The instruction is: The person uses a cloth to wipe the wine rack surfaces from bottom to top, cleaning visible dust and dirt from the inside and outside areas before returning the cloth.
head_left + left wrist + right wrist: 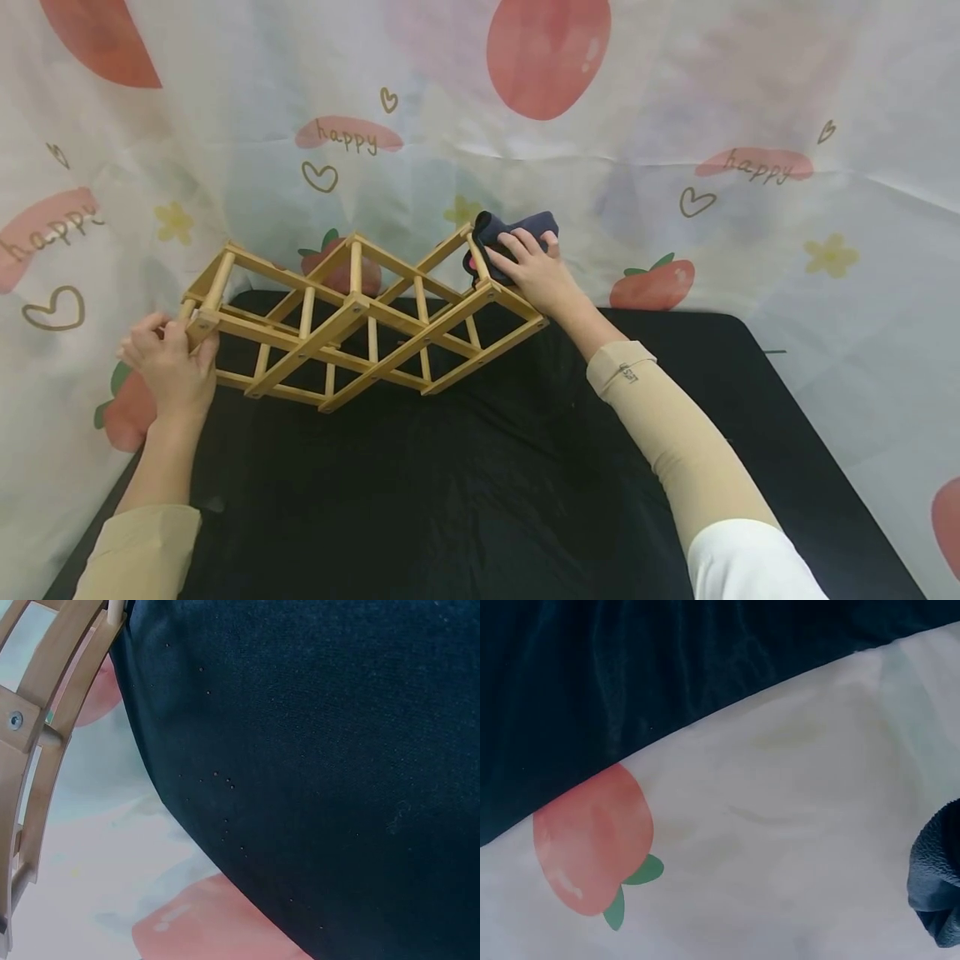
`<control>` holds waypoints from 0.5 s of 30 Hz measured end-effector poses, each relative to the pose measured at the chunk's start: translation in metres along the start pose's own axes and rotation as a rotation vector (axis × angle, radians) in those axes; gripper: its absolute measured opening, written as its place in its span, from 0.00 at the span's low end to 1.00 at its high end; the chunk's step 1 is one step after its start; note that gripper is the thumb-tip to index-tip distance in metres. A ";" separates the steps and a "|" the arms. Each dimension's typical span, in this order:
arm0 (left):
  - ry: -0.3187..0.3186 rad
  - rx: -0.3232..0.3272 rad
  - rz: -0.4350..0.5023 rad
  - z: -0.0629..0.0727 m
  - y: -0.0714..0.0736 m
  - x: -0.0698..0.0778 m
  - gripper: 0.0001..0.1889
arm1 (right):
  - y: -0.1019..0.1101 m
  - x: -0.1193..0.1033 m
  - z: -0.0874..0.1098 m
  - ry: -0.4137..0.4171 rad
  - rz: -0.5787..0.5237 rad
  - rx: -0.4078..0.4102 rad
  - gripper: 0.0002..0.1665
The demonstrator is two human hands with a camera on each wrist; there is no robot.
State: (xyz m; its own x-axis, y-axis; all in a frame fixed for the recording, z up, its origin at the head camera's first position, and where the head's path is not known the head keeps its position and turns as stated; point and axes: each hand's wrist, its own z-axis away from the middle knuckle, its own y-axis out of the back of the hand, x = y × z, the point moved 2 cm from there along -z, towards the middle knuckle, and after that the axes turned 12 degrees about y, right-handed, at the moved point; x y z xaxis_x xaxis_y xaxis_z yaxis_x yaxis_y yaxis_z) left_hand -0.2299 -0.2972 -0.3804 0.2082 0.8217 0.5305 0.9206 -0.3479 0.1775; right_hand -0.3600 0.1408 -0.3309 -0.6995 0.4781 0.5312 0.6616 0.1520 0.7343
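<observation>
- Head camera: I have one wooden lattice rack (356, 307) stretched between the hands, its long axis running left to right across the view above the black table (480, 500), tilted; whether it touches the tabletop I cannot tell.
- Left hand (174, 367) grips the rack's left end, fingers and thumb around the corner.
- Right hand (538, 273) holds one dark blue cloth (534, 223), bunched against the rack's far right end; I cannot tell whether any finger also grips the wood.
- I judge the key relation to be cloth to rack end: right hand is there, left hand well apart at the opposite end.
- My count: two hands, one rack, one cloth, one table, one printed backdrop (450, 75) behind.
- Neither wrist view shows me the fingers.
</observation>
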 end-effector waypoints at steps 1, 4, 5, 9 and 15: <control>-0.001 -0.002 -0.003 0.000 0.000 0.000 0.32 | 0.000 0.000 0.000 -0.008 0.009 -0.003 0.28; -0.003 -0.002 -0.012 0.000 0.000 -0.001 0.32 | 0.000 -0.001 -0.002 -0.031 0.039 -0.010 0.27; -0.003 -0.006 -0.015 0.000 0.000 -0.001 0.32 | 0.000 -0.002 -0.002 -0.036 0.048 -0.015 0.26; 0.007 0.000 -0.021 0.001 0.001 0.001 0.33 | 0.001 -0.004 -0.003 -0.049 0.066 -0.032 0.23; 0.015 0.037 -0.006 0.001 0.001 0.005 0.37 | 0.004 -0.004 -0.001 -0.112 0.053 -0.116 0.25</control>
State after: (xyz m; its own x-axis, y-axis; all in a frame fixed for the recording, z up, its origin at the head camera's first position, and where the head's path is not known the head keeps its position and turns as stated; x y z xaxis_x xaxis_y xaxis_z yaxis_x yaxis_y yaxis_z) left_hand -0.2277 -0.2924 -0.3785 0.1982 0.8168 0.5418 0.9335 -0.3258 0.1498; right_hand -0.3552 0.1381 -0.3299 -0.6258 0.5775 0.5243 0.6562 0.0264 0.7541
